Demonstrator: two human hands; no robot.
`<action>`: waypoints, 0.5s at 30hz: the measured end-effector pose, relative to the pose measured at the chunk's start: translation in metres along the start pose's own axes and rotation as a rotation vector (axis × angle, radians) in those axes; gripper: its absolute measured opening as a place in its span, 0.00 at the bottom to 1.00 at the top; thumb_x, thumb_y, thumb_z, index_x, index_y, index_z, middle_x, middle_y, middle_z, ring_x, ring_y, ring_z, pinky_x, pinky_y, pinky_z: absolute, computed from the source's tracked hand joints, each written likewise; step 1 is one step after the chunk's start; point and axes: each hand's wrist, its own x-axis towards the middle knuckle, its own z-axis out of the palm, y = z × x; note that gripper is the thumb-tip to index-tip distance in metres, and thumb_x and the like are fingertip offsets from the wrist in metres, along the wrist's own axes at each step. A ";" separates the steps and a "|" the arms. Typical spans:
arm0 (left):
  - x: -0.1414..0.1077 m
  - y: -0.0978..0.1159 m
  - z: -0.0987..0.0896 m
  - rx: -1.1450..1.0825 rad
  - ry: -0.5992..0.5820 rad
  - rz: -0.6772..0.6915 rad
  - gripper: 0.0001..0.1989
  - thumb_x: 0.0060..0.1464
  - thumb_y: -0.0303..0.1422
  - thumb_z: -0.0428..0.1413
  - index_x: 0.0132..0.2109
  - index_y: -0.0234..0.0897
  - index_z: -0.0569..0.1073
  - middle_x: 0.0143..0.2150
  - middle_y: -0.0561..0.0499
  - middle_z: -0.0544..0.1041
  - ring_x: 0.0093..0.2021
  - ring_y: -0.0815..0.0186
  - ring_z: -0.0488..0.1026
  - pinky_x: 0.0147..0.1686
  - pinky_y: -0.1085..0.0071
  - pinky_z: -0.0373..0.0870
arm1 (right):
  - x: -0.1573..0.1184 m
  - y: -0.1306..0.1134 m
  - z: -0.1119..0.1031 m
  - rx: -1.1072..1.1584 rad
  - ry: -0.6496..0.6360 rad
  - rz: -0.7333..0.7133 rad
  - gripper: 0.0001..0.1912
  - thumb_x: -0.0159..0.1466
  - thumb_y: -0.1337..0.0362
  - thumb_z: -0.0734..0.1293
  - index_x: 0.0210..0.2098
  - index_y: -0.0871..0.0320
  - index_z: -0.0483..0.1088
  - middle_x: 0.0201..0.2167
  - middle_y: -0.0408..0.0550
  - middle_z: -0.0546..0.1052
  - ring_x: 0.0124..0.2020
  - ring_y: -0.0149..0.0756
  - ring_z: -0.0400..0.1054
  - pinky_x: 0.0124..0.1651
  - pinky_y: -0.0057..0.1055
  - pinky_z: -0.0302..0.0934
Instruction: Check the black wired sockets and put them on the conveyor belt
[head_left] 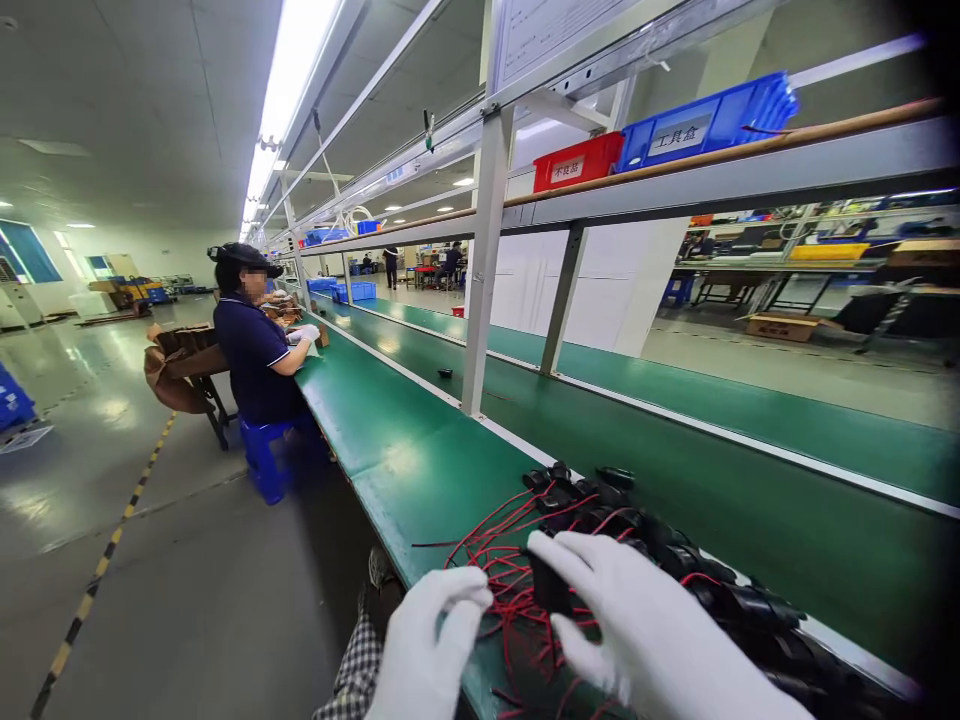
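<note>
Both of my hands wear white gloves. My right hand [622, 610] is over the heap of black parts, its thumb and fingers around a black part [551, 583]. Left of it, my left hand [435, 635] is near the table's front edge, thumb and fingertips brought together; whether anything thin is between them is too small to tell. Red and black wires [499, 540] lie tangled on the green table [397, 460] between and beyond my hands. Several black cylindrical parts [667, 540] are piled along the right side.
A seated person [259, 340] in a dark shirt works farther along the table at left. A white upright post [486, 260] holds a shelf with a red bin [574, 165] and blue bins [697, 125]. A small black part [445, 373] lies on the middle strip.
</note>
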 end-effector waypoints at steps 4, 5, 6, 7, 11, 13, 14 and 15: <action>0.023 -0.027 0.026 0.113 -0.138 -0.045 0.23 0.54 0.46 0.61 0.50 0.34 0.75 0.48 0.43 0.80 0.48 0.56 0.76 0.52 0.61 0.69 | -0.020 -0.029 0.016 -0.070 -0.036 -0.053 0.32 0.41 0.72 0.66 0.48 0.64 0.74 0.36 0.58 0.78 0.29 0.48 0.72 0.27 0.42 0.73; 0.024 -0.030 0.031 0.105 -0.140 -0.068 0.22 0.52 0.45 0.62 0.49 0.34 0.75 0.47 0.43 0.80 0.47 0.56 0.76 0.50 0.61 0.69 | -0.023 -0.032 0.018 -0.086 -0.041 -0.053 0.32 0.40 0.72 0.66 0.47 0.64 0.74 0.34 0.58 0.77 0.28 0.48 0.71 0.26 0.43 0.72; 0.025 -0.032 0.035 0.094 -0.125 -0.096 0.21 0.50 0.43 0.64 0.47 0.34 0.76 0.45 0.44 0.81 0.45 0.57 0.76 0.49 0.62 0.69 | -0.024 -0.033 0.018 -0.094 -0.049 -0.046 0.32 0.40 0.73 0.67 0.47 0.65 0.75 0.34 0.57 0.77 0.27 0.48 0.71 0.25 0.44 0.72; 0.026 -0.034 0.038 0.053 -0.120 -0.128 0.20 0.48 0.42 0.66 0.44 0.34 0.77 0.43 0.46 0.81 0.43 0.58 0.76 0.48 0.63 0.68 | -0.026 -0.033 0.018 -0.090 -0.056 -0.039 0.32 0.40 0.73 0.67 0.47 0.65 0.75 0.33 0.57 0.77 0.27 0.49 0.71 0.25 0.44 0.72; 0.029 -0.036 0.041 -0.275 -0.201 -0.237 0.21 0.40 0.41 0.71 0.38 0.32 0.78 0.34 0.51 0.79 0.34 0.67 0.71 0.42 0.70 0.66 | -0.028 -0.027 0.011 0.028 -0.054 -0.002 0.33 0.45 0.72 0.68 0.53 0.66 0.72 0.37 0.60 0.78 0.31 0.52 0.73 0.29 0.48 0.74; 0.031 -0.038 0.044 -0.399 -0.230 -0.310 0.28 0.40 0.52 0.68 0.38 0.31 0.78 0.30 0.52 0.77 0.28 0.71 0.69 0.35 0.72 0.64 | -0.028 -0.021 0.006 0.194 -0.046 0.058 0.36 0.49 0.69 0.67 0.59 0.65 0.67 0.46 0.63 0.77 0.41 0.55 0.74 0.39 0.51 0.75; 0.031 -0.038 0.047 -0.450 -0.232 -0.349 0.31 0.40 0.57 0.66 0.38 0.31 0.77 0.30 0.51 0.76 0.27 0.72 0.68 0.32 0.73 0.64 | -0.028 -0.018 0.003 0.303 -0.053 0.106 0.37 0.51 0.67 0.67 0.61 0.65 0.64 0.51 0.63 0.75 0.47 0.54 0.73 0.45 0.50 0.74; 0.030 -0.038 0.050 -0.529 -0.235 -0.394 0.33 0.41 0.58 0.64 0.40 0.31 0.77 0.30 0.51 0.77 0.27 0.73 0.69 0.32 0.74 0.64 | -0.028 -0.016 0.000 0.414 -0.069 0.166 0.37 0.53 0.66 0.66 0.63 0.65 0.61 0.55 0.63 0.73 0.52 0.53 0.71 0.51 0.49 0.72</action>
